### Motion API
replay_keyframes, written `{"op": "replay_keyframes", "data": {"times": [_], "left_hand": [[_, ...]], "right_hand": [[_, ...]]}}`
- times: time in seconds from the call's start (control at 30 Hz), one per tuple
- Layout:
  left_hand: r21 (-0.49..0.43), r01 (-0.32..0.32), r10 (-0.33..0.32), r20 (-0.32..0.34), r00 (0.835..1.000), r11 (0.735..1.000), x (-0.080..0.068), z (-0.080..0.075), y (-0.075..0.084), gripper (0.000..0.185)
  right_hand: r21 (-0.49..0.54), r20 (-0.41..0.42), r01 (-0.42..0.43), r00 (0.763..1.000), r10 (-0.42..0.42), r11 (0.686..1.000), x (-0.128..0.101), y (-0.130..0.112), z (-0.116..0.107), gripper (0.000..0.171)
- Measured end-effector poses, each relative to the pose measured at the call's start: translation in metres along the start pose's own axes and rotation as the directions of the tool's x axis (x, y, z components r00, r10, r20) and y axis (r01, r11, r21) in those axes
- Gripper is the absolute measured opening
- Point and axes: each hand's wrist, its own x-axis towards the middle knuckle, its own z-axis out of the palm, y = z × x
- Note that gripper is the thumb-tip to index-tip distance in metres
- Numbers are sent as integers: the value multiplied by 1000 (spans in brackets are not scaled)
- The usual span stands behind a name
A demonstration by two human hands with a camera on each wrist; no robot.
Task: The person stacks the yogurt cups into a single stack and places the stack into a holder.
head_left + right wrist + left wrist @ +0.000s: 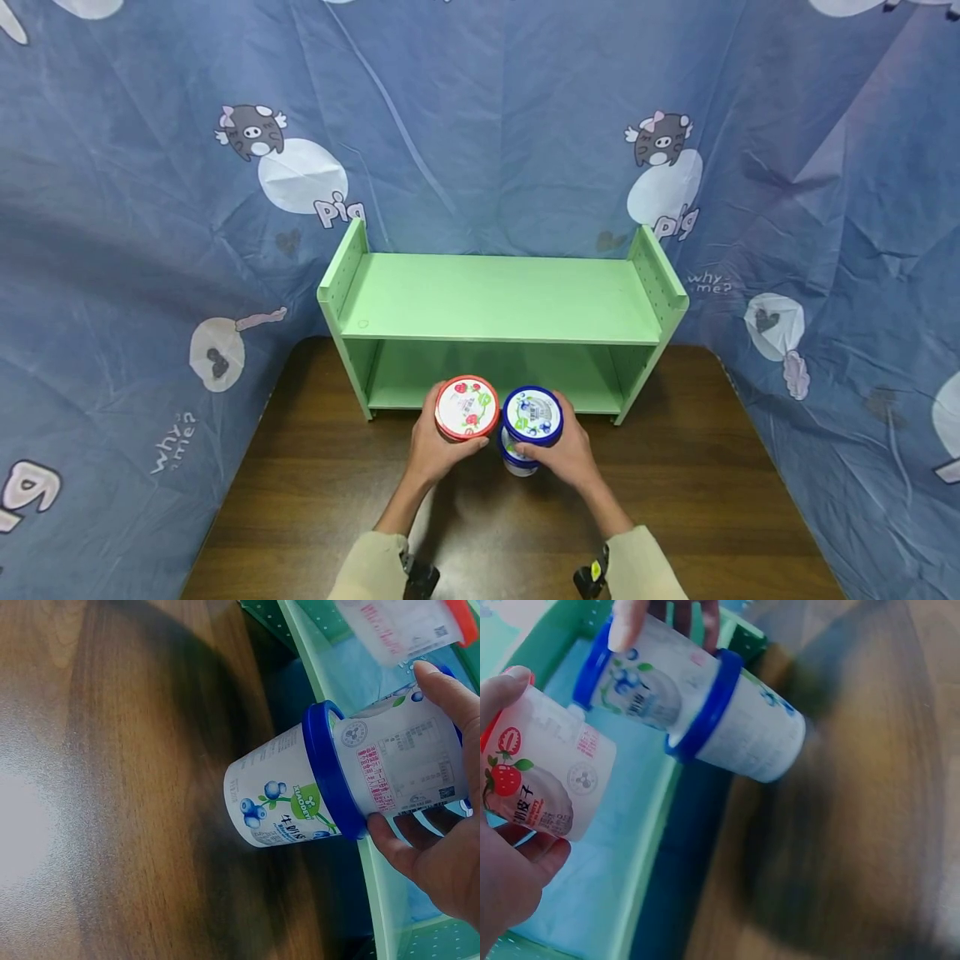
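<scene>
Pig-print cloth walled the worktop (675, 500); my left hand (431, 450) gripped a strawberry tub (467, 407), my right hand (570, 454) two stacked blueberry tubs (531, 421), before the green shelf (495, 300). I feared the lower blueberry tub might slip free

Head camera looks down from above at the green shelf (498, 300); both wrist cameras, close and perhaps motion-blurred, share it.
</scene>
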Motion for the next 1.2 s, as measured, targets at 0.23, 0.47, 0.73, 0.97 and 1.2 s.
{"op": "replay_keyframes", "data": {"times": [0.23,0.47,0.73,0.97,1.2], "left_hand": [[-27,-29,30,18,999,999,6,-1,19,108],[-30,-54,55,22,998,998,9,1,34,106],[-76,-77,80,27,996,994,14,6,48,104],[-108,-90,97,56,994,990,18,16,58,102],[-119,-76,88,103,991,990,20,27,63,103]], "right_hand": [[8,0,5,1000,-5,1000,-1,-1,-1,111],[-6,3,-2,1000,2,1000,0,-1,-1,112],[10,-1,9,1000,-9,1000,0,-1,0,111],[23,-1,44,999,-44,999,0,1,0,106],[42,16,50,999,-51,998,-1,0,0,103]]}}
